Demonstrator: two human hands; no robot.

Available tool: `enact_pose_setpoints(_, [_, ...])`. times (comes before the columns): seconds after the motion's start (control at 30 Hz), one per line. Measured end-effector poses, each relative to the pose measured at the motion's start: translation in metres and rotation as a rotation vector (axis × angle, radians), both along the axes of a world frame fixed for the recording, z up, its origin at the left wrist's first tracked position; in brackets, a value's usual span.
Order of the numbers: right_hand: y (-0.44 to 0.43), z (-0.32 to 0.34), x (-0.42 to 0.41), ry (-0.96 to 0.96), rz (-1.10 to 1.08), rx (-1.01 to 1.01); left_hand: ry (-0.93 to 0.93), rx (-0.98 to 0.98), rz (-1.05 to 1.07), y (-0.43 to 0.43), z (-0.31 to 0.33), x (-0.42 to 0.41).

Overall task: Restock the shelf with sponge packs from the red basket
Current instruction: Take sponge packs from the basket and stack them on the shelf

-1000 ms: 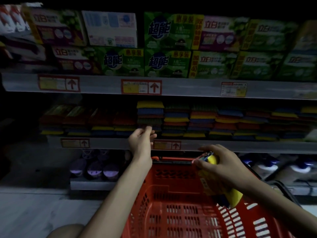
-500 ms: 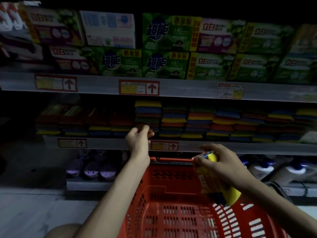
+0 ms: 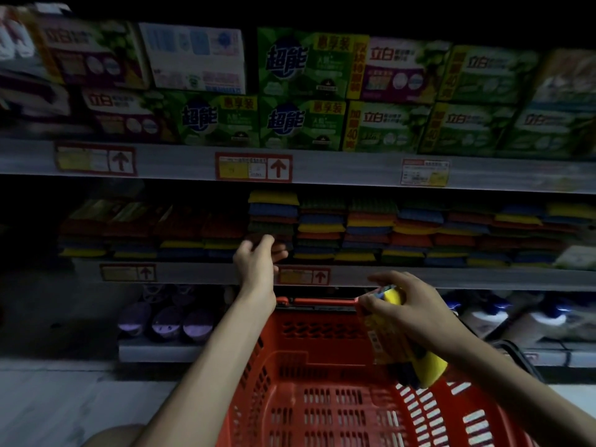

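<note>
Head view: right hand (image 3: 416, 314) grips sponge pack (image 3: 430, 366); left hand (image 3: 254, 266) blurred, fingers' hold unclear.

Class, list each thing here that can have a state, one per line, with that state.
Left hand: at the sponge stacks, grip unclear.
Right hand: grips a sponge pack.
Sponge pack: held tilted over the basket.
Basket: visible part holds no packs.
Shelf: stocked with stacks.
</note>
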State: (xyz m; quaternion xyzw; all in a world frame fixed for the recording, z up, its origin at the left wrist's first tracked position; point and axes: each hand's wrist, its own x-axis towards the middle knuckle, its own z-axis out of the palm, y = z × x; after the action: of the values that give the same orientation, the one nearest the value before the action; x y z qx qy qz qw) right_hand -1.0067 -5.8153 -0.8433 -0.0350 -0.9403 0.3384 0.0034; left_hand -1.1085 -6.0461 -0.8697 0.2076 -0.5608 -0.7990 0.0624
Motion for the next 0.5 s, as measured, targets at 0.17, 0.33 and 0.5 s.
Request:
enact_pose_setpoints(0.17, [0.0005, -0.0006, -0.0007, -0.009, 0.002, -0.001, -0.008, 0.016, -0.022, -0.0005, -0.0004, -0.0024])
enact_pose_setpoints(0.33, [-0.0014, -0.0001, -0.001, -0.007, 0.005, 0.002, -0.008, 0.014, -0.034, -0.0018, 0.0021, -0.0007])
enact_pose_setpoints(0.5, [-0.0043, 0.001, -0.0007, -0.002, -0.002, -0.011, -0.018, 0.009, -0.046, -0.0029, 0.0044, 0.0043])
